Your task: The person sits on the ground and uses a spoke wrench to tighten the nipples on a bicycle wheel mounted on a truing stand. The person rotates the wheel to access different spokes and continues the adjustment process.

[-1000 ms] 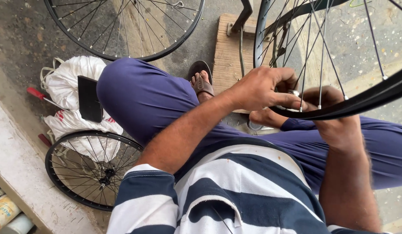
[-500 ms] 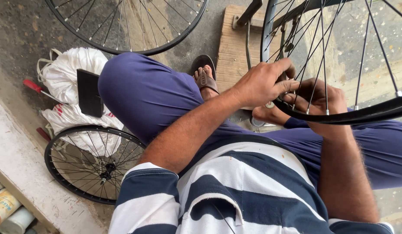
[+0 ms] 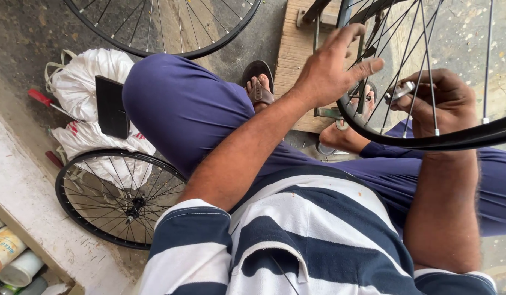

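Navy-and-white striped shirt [image 3: 296, 240], black wheel rim [image 3: 427, 143]

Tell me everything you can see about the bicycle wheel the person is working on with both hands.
The bicycle wheel is a bare black rim with thin silvery metal spokes and no tyre, standing roughly upright over the person's lap, only partly in frame. It sits in a dark stand on a wooden board. The left hand, fingers spread, rests against the rim and spokes. The right hand reaches between the spokes holding a small silvery tool.
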